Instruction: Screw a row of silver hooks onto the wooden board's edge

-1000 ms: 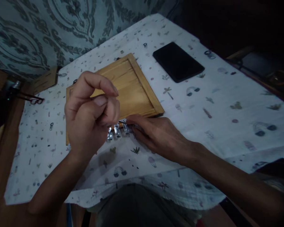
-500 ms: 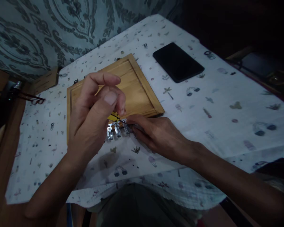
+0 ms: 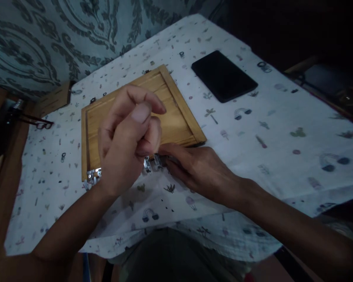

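My left hand [image 3: 132,129] is raised over the near part of a framed wooden board [image 3: 176,121], its fingers curled and closed. Whatever those fingers hold is hidden from this angle. A shiny metal hook rail [image 3: 157,161] runs along the board's near edge; its middle is covered by my left hand and wrist. More of its hooks [image 3: 91,178] show at the left end. At the rail's right end, my right hand [image 3: 197,166] is closed, pinching that end with index finger and thumb; its fingertips are partly hidden.
A black phone or tablet [image 3: 223,76] lies on the patterned white cloth [image 3: 270,156] beyond the board. Red-framed glasses [image 3: 44,124] rest at the left edge. A brown cardboard piece [image 3: 54,100] stands near the wall.
My left hand has shifted right and closed more tightly, hiding a yellow and black thing with a thin dark shaft seen beneath it earlier. The rail's left end now shows. My right hand stays put.
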The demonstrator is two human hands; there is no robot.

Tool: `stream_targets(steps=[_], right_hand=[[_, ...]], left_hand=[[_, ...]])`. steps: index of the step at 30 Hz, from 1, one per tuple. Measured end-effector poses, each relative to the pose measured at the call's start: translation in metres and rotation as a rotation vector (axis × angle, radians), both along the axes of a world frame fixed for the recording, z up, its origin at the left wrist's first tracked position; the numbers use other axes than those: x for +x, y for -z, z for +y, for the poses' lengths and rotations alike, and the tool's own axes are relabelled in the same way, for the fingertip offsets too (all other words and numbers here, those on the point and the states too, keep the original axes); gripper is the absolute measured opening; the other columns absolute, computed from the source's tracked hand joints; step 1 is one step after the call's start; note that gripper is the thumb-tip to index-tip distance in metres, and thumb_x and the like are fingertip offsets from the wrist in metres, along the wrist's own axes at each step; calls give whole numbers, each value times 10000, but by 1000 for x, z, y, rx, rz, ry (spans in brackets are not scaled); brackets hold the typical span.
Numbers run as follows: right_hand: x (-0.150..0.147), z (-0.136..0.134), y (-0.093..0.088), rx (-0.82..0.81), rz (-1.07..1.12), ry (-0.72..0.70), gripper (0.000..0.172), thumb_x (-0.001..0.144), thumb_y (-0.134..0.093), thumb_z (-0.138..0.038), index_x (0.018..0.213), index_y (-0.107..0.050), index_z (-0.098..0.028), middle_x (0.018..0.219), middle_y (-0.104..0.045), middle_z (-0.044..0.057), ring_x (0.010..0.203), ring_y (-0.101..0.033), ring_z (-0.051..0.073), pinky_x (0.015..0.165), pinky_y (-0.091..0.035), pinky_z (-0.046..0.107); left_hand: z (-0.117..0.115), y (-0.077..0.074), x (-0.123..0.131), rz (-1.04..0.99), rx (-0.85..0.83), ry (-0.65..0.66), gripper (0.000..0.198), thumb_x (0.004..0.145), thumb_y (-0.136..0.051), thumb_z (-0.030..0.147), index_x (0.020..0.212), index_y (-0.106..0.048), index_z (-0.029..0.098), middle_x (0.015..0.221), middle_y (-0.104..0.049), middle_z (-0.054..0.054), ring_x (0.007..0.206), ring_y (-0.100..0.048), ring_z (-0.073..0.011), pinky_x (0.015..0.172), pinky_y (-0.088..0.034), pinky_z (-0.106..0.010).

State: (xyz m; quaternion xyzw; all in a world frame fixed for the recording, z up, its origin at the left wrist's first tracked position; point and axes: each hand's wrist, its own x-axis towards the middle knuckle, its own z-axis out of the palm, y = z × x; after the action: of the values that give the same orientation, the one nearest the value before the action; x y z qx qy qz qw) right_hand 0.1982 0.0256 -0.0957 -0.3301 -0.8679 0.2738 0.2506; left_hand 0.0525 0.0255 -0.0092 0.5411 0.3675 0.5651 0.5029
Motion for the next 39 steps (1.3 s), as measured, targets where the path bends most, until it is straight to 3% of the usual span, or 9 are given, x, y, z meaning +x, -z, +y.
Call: stream_targets(steps=[4, 9, 14, 18, 21, 26, 31, 39], right_hand=[[0, 0, 0, 9, 4, 6, 275, 966, -395, -274, 1169, -549, -171, 850, -706, 30, 661, -654, 166, 570, -417, 271], [0, 0, 0, 36, -20, 12, 295, 964, -386, -269, 1189, -546, -165, 881, -714, 43, 677, -651, 170, 578, -416, 275], [-1, -1, -1, 51, -39, 34, 288, 938, -418, -240, 1178, -557, -166, 918, -720, 54, 697, -652, 173, 590, -422, 272], [-2, -1, -3, 20, -53, 31, 283, 943, -415, -248, 1173, -558, -165, 896, -719, 51, 707, -655, 177, 602, -428, 274], [-2, -1, -4, -1, -70, 28, 288, 943, -412, -250, 1179, -557, -170, 919, -721, 52, 712, -655, 178, 604, -426, 278], [-1, -1, -4, -1, -60, 13, 310, 960, -382, -286, 1188, -553, -165, 868, -716, 49, 680, -649, 182, 579, -413, 283], [0, -1, -1, 23, -55, 18, 322, 964, -365, -280, 1205, -542, -161, 939, -723, 64, 691, -656, 188, 585, -422, 291], [-2, -1, 2, 80, -18, 33, 306, 956, -389, -267, 1204, -537, -169, 924, -728, 48, 652, -644, 159, 580, -431, 269]], left_hand=[[3, -2, -1, 29, -48, 27, 257, 919, -450, 270, 697, -540, 177, 442, -251, 83, 323, -147, -31, 353, -144, -222], [7, -1, -6, 5, -44, 100, 242, 901, -450, 207, 683, -548, 168, 428, -181, 93, 335, -115, -26, 380, -151, -205], [7, 1, -6, -5, -15, -97, 219, 908, -499, 247, 704, -549, 183, 478, -340, 48, 426, -301, -81, 432, -270, -235], [2, 4, -4, -73, 34, -150, 212, 910, -522, 268, 719, -554, 182, 461, -284, 63, 407, -226, -70, 406, -206, -236], [-1, 4, -1, -87, 51, -112, 255, 930, -449, 218, 705, -560, 176, 418, -220, 77, 368, -138, -56, 385, -153, -230], [1, 1, 0, -79, 23, -74, 284, 915, -419, 157, 663, -550, 162, 424, -206, 77, 338, -137, -36, 364, -153, -205], [6, -1, -2, -68, 3, -53, 302, 902, -408, 161, 633, -543, 168, 422, -163, 80, 318, -107, -29, 344, -137, -194], [2, 4, -6, -14, 75, 88, 225, 929, -477, 237, 733, -575, 184, 429, -281, 78, 333, -220, -48, 369, -188, -219]])
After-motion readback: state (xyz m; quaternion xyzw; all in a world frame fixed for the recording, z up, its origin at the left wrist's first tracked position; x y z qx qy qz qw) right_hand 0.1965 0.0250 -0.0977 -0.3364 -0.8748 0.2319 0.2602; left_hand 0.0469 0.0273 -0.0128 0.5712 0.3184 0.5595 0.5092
